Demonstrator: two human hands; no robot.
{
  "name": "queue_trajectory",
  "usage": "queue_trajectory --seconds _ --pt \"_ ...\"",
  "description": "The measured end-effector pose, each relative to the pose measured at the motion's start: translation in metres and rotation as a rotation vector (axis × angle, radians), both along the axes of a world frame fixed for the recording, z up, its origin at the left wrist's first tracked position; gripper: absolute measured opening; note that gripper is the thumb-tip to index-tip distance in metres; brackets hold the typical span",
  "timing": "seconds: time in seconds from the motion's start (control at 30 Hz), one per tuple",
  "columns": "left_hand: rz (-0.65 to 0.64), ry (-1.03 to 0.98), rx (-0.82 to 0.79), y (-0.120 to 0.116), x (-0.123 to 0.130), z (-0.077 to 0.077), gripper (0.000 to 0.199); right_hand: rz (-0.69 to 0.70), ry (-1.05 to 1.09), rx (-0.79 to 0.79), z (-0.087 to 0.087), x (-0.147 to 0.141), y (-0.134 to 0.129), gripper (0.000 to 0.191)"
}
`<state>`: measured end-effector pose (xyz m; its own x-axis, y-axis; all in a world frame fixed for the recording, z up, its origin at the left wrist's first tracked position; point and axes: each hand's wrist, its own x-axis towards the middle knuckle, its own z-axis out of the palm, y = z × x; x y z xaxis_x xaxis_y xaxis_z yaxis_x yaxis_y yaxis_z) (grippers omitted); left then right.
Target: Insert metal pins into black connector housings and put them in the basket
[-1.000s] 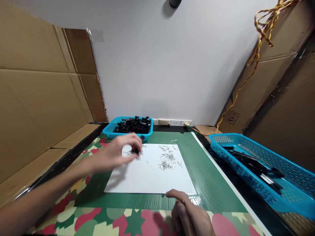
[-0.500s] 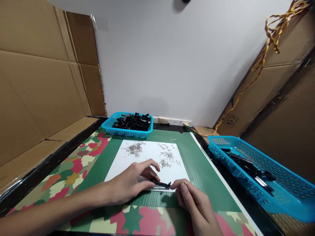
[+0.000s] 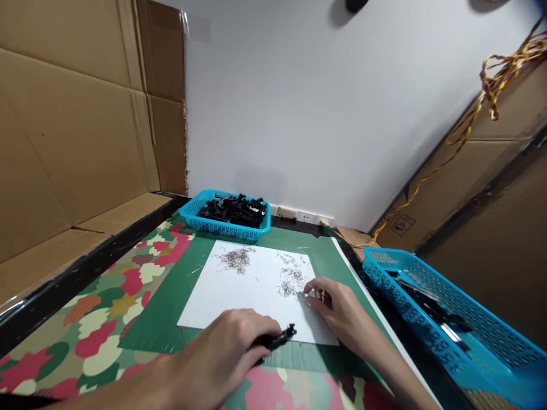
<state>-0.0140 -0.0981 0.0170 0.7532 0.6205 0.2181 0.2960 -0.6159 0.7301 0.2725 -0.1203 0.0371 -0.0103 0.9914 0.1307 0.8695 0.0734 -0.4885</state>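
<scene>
A black plastic part [image 3: 281,338] is gripped in my left hand [image 3: 233,347], its far end sticking out to the right past the fingertips, over the near edge of the white sheet [image 3: 205,307]. My right hand [image 3: 335,304] reaches over the right side of the sheet. Its thumb and forefinger are close together at the edge of the scattered small metal pieces [image 3: 291,282]; whatever lies between the fingertips is too small to make out. Another pile of tiny metal pieces [image 3: 237,259] lies at the sheet's upper left.
A blue basket [image 3: 222,228] heaped with black parts stands at the back left. On the right is a longer blue basket [image 3: 491,341] holding some black parts. Cardboard [image 3: 77,131] walls the left side. Sockets [image 3: 305,217] and a twisted yellow cable [image 3: 410,199] are at the back.
My right hand has moved away from the black part, forward to the metal pieces. My left hand has drawn nearer with the part, which now tilts upward. The view has shifted slightly.
</scene>
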Motion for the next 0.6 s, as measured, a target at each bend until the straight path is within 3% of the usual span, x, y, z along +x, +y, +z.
queue_trajectory --seconds 0.1,0.2,0.43,0.6 --pt "0.116 0.013 0.061 -0.014 -0.001 -0.022 0.050 -0.018 0.003 0.024 -0.014 -0.005 0.007 0.019" --pt "0.182 0.000 0.096 -0.018 0.007 -0.039 0.051 -0.025 -0.008 0.050 -0.021 -0.005 0.010 0.017" --pt "0.230 -0.082 0.114 -0.018 0.023 -0.041 0.050 -0.083 0.009 0.067 -0.026 -0.005 0.012 0.014" --pt "0.281 -0.061 0.143 -0.017 0.016 -0.054 0.073 -0.050 0.019 0.070 -0.027 -0.005 0.009 0.017"
